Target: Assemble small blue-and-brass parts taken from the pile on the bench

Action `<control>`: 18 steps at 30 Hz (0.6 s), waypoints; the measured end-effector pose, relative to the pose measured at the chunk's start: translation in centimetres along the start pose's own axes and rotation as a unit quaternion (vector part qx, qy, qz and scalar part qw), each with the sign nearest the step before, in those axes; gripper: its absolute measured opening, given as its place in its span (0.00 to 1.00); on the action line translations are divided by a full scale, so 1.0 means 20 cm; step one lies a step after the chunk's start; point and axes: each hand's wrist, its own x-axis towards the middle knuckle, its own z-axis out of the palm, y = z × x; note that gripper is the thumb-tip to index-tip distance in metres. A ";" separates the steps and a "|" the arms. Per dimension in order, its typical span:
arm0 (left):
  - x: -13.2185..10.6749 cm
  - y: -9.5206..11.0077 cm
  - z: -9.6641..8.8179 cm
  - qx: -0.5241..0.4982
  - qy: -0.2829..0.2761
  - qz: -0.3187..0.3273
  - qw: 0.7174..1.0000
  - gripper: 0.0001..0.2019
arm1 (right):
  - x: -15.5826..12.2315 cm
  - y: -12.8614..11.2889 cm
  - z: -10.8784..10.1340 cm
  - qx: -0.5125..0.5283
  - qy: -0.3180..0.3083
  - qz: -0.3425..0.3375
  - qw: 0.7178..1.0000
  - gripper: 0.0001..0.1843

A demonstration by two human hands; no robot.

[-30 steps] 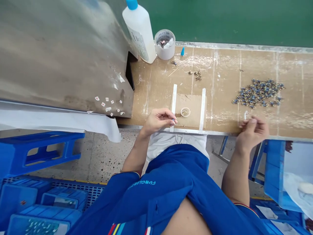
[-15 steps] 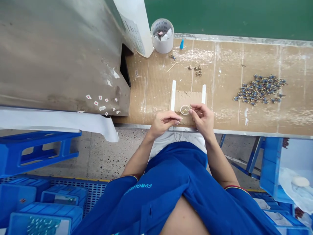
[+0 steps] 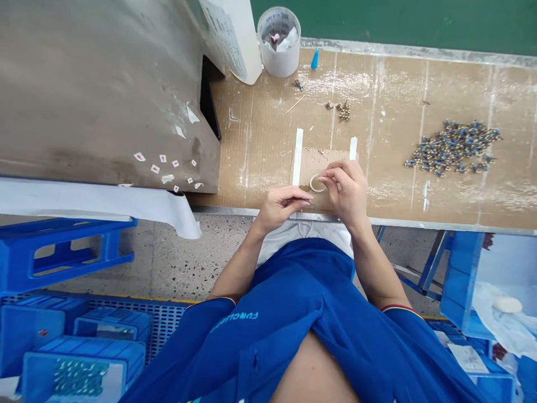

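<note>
My left hand (image 3: pixel 280 208) is closed in a pinch at the near edge of the cardboard; a tiny piece, too small to name, shows at its fingertips. My right hand (image 3: pixel 347 187) is pinched just over a small white ring-shaped dish (image 3: pixel 312 183). Its fingers close on a thin pale toothpick, now mostly hidden by the fingers. Under both hands lies a cardboard pad (image 3: pixel 312 159), held by white tape strips (image 3: pixel 298 157) at its sides. Tiny metal bits (image 3: pixel 321 151) lie near the pad's far edge.
A heap of small blue and gold metal parts (image 3: pixel 455 146) lies right, with a smaller cluster (image 3: pixel 344 112) behind the pad. Another toothpick (image 3: pixel 296 104), a blue cone cap (image 3: pixel 314 59), a tape roll (image 3: pixel 282 64) and a white bottle (image 3: pixel 243 50) are further back. A metal housing (image 3: pixel 104 101) stands left.
My right hand has turned and shifted slightly up, so its fingers now cover part of the dish and most of the toothpick. The left hand keeps its pinch. The view has shifted slightly.
</note>
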 end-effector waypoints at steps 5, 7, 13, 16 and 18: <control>-0.02 -0.01 0.01 0.021 -0.011 -0.049 0.999 0.10 | -0.02 0.01 -0.04 0.038 -0.026 0.035 0.998 0.15; -0.01 -0.01 0.01 0.038 -0.010 -0.047 0.998 0.10 | -0.02 0.00 -0.04 0.069 -0.039 0.060 0.995 0.15; -0.01 0.01 0.02 0.091 -0.013 -0.042 0.995 0.09 | -0.02 -0.05 -0.08 0.174 -0.006 0.166 0.971 0.19; -0.01 0.02 0.02 0.102 -0.019 -0.047 0.993 0.08 | -0.04 -0.09 -0.13 0.201 -0.004 0.186 0.962 0.18; 0.00 0.02 0.02 0.102 -0.020 -0.054 0.993 0.09 | -0.05 -0.12 -0.15 0.202 -0.012 0.171 0.964 0.14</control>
